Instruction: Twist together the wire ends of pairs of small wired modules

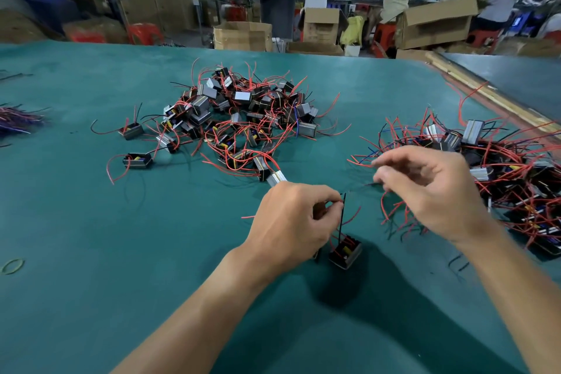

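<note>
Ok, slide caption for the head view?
Left hand pinches the black wire of a module over the table; right hand, fingers curled, beside the right pile.

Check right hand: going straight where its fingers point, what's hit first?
The right hand points left and away; likely the loose red wire ends by its fingers, then the centre pile of modules. Depth unclear.

One small black module [346,252], with a yellow part and red leads showing in its open top, sits tilted at lower centre. Its black wire [342,215] runs straight up, taut, to where the left hand [291,222] pinches it. A loose heap of like modules [243,112], black and grey blocks with tangled red and black wires, fills the upper centre. A second heap [501,167] lies at right. Two stray modules [137,160] lie apart, left of the central heap.
</note>
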